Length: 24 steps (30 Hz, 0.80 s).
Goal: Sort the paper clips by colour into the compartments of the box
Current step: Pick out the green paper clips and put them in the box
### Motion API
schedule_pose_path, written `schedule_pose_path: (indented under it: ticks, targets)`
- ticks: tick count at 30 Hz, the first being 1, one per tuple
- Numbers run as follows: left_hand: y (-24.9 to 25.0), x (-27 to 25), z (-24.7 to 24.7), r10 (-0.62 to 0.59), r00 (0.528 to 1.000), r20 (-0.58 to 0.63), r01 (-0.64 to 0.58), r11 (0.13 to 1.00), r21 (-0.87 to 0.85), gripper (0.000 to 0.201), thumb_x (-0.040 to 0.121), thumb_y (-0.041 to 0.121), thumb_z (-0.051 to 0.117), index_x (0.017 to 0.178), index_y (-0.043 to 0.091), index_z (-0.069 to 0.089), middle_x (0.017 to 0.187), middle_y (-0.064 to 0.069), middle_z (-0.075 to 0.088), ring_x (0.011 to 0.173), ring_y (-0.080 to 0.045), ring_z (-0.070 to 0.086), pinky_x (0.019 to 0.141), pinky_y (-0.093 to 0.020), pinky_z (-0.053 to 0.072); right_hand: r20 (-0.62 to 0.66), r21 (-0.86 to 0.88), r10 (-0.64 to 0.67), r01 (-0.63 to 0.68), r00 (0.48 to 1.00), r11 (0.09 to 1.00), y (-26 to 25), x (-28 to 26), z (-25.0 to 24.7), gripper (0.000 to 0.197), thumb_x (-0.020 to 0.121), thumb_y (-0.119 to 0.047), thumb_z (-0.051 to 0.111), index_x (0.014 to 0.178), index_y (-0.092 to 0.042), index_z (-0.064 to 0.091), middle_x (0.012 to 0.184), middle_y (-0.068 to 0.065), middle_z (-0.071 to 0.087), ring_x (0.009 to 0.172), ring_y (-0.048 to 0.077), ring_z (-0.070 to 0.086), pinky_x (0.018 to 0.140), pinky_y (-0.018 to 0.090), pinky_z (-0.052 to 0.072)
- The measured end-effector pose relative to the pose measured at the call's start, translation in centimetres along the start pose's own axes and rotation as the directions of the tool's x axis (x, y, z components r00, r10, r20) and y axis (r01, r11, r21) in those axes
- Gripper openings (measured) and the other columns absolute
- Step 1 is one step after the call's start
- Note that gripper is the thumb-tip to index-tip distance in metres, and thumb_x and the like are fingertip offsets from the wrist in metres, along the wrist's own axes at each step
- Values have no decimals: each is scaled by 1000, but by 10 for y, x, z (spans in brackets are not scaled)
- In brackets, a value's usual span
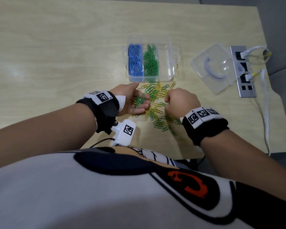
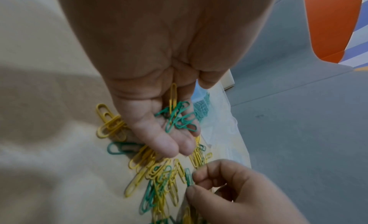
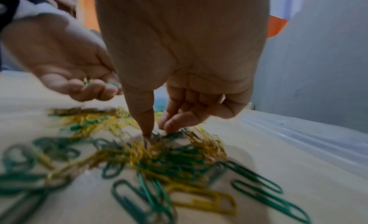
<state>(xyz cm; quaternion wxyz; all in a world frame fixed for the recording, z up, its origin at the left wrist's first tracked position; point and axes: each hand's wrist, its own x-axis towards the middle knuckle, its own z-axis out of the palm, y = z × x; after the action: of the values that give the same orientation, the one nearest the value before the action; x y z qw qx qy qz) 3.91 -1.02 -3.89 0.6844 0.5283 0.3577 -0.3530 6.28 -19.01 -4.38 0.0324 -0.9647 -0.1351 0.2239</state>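
Observation:
A clear three-compartment box (image 1: 150, 78) holds blue clips (image 1: 135, 60) on the left and green clips (image 1: 150, 61) in the middle; its right compartment (image 1: 165, 60) shows no clips. A loose pile of green and yellow clips (image 1: 157, 113) lies in front of it. My left hand (image 1: 141, 98) is palm up beside the pile, with several green clips and a yellow one (image 2: 179, 117) lying in its cupped palm. My right hand (image 1: 166, 100) reaches down into the pile, and its thumb and forefinger pinch a green clip (image 2: 188, 178).
A clear plastic lid (image 1: 216, 68) lies to the right of the box. Beyond it a grey power strip (image 1: 243, 71) with white cables runs along the table's right edge. A white wrist camera (image 1: 124, 131) hangs under my left forearm.

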Motion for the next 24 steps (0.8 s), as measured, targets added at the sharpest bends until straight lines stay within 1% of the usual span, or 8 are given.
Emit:
schedule_pose_path:
  ticks: [4,8,12,14,17,19,21,24]
  targets:
    - [1,1,-3,-13,999,36,13,1000,-14,66,101,50,19,92,2,63,91,-14,67,74,-24,65,75,-34,54,-19,-46,-5,4,1000,999,2,1,7,14,84,-28,56,94,-21,63,96,1,60,88,24,57,81,35,40]
    - [3,3,-3,-20,997,68,21,1000,-14,73,99,55,16,98,0,63,97,-17,66,78,-26,66,82,-37,52,-51,-39,-13,11,999,999,-1,0,6,15,84,-31,53,87,-18,60,90,1,60,80,24,55,78,35,38]
    - [1,4,-1,-19,996,86,19,1000,-5,74,98,58,17,96,0,62,93,-17,65,79,-28,66,83,-40,52,-191,229,-108,151,976,962,-17,-4,-4,7,84,-27,53,78,-24,56,84,-7,54,78,17,51,79,37,43]
    - [0,5,2,-18,997,79,21,999,-34,70,98,57,20,94,0,60,94,-16,60,75,-29,65,76,-40,56,-261,271,-183,254,948,928,-31,-6,-7,8,85,-28,55,84,-25,63,85,-6,57,80,16,53,81,38,45]
    - [0,5,7,-8,998,58,14,995,-97,62,99,54,25,113,3,58,91,-11,58,74,-28,64,63,-40,60,-280,222,-265,331,923,917,-44,-7,-8,18,87,-27,54,99,-22,68,93,-3,60,89,21,58,85,39,43]
    - [0,5,6,11,998,59,-4,994,-107,61,100,52,24,124,4,54,94,-10,60,78,-26,63,65,-40,60,-291,185,-302,363,908,913,-46,-8,-7,17,87,-29,55,98,-24,67,90,-6,53,92,20,57,87,40,42]
    - [-1,6,5,20,997,71,-14,995,-94,62,100,53,22,125,4,52,109,-13,58,83,-27,61,71,-40,58,-269,101,-357,395,894,913,-47,-8,-6,17,88,-36,56,97,-25,65,92,-6,52,95,20,57,88,39,38]
    - [-1,5,4,16,996,92,-7,996,-89,63,99,55,19,114,4,52,111,-15,51,71,-25,54,65,-37,58,-224,-39,-412,415,883,909,-49,-8,-6,26,88,-45,56,104,-25,63,102,-4,56,103,20,55,89,37,33]
